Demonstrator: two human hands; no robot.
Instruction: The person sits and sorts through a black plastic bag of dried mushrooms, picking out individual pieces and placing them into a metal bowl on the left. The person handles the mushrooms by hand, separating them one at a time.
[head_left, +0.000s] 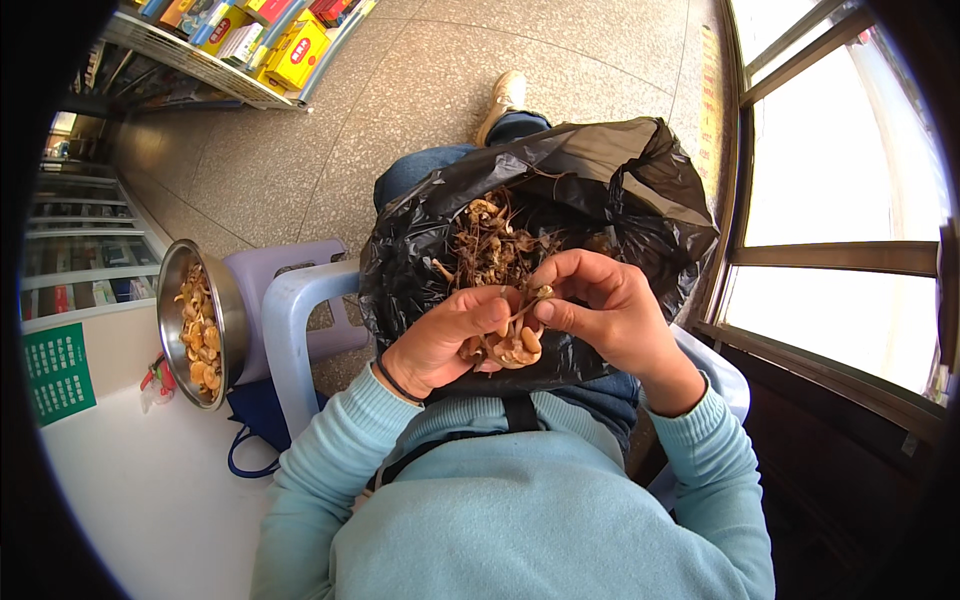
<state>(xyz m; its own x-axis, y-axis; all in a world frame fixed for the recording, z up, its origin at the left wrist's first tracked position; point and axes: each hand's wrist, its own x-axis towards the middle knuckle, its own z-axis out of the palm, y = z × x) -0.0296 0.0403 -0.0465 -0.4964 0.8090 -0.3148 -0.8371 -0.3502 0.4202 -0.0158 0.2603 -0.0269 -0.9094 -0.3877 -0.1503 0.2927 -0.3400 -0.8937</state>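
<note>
A clump of brown-capped mushrooms (514, 349) with pale stems rests in my left hand (454, 334), its thumb over the stems. Above the lap, my right hand (607, 307) pinches a small mushroom piece (545, 292) between thumb and index finger, close beside the clump. Both hands are over an opened black plastic bag (420, 217) spread across the lap. Inside the bag, just beyond the fingers, lies a heap of mushrooms and dark, root-like debris (495, 240). Part of the heap is hidden by the hands.
At the left, a steel bowl (238, 330) of mushrooms (199, 337) stands on a lilac plastic stool (262, 262). A pale blue chair armrest (289, 307) comes between stool and lap. A shelf of boxes (210, 64) is at upper left; a framed glass door or window (840, 255) is at right.
</note>
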